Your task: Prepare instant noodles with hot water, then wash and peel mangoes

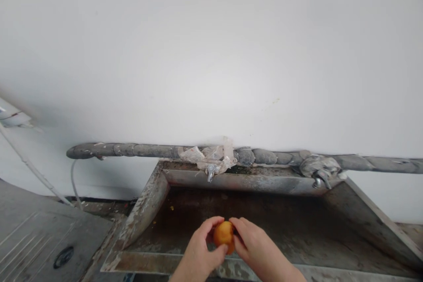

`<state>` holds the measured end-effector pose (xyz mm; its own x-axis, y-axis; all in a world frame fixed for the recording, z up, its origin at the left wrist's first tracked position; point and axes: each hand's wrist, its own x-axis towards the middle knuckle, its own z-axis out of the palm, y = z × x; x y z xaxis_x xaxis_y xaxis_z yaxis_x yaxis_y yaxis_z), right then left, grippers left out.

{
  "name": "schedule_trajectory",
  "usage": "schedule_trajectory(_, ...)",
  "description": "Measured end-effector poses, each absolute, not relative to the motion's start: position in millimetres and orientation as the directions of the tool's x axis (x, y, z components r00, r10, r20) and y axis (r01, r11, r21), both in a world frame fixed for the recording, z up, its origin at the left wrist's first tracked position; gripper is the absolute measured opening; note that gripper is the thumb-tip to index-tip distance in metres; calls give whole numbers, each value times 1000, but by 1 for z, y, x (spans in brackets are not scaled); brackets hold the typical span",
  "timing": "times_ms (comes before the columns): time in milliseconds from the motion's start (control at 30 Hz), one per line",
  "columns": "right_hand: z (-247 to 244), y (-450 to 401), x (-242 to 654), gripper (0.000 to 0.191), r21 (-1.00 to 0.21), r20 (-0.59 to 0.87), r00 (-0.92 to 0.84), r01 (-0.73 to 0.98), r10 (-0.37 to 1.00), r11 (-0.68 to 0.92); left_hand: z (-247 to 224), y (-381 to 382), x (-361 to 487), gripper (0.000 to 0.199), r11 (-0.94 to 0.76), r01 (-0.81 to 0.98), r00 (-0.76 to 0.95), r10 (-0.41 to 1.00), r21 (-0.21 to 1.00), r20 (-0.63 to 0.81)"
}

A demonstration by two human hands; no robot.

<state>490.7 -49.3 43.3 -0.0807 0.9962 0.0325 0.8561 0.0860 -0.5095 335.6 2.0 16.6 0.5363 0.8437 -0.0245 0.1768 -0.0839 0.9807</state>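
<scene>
A small, round orange fruit (224, 232), which looks like a mandarin, is held between both hands above the front part of a metal trough sink (148, 262). My left hand (202, 246) grips it from the left, with the thumb low across its near side. From the right, my right hand (253, 242) closes on it, fingertips at its top and right side. The fruit's far side is hidden, as are some of the fingertips.
A grey wrapped pipe (152, 150) runs along the white wall (211, 61) behind the trough. Two taps, a left one (210, 172) and a right one (319, 179), hang over its back edge. At the left lies a grey ribbed surface with a dark drain (63, 257).
</scene>
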Motion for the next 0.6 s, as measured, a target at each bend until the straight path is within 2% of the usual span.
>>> schedule_trajectory(67, 44, -49, 488, 27, -471, 9, -61, 880, 998, 58, 17, 2, 336, 49, -51, 173, 529, 847, 984, -49)
schedule_trajectory(133, 46, -50, 487, 25, -481, 2, -42, 876, 999, 37, 18, 1, 335, 49, -47, 182, 533, 844, 982, -58)
schedule_trajectory(300, 57, -55, 492, 25, -649, 34, -70, 757, 997, 75, 22, 0, 333, 50, -150, 209, 549, 836, 966, 11)
schedule_trajectory(367, 59, -55, 494, 27, -680, 65, -86, 725, 994, 107, 21, 0, 333, 51, -216, 224, 544, 837, 950, 61)
schedule_trajectory(467, 56, -54, 495, 28, -666, 82, -106, 734, 991, 134, 16, 0, 332, 52, -296, 241, 525, 841, 924, 132)
schedule_trajectory(600, 42, -51, 494, 24, -566, 146, -119, 804, 982, 182, 11, -1, 330, 52, -378, 257, 540, 819, 889, 193)
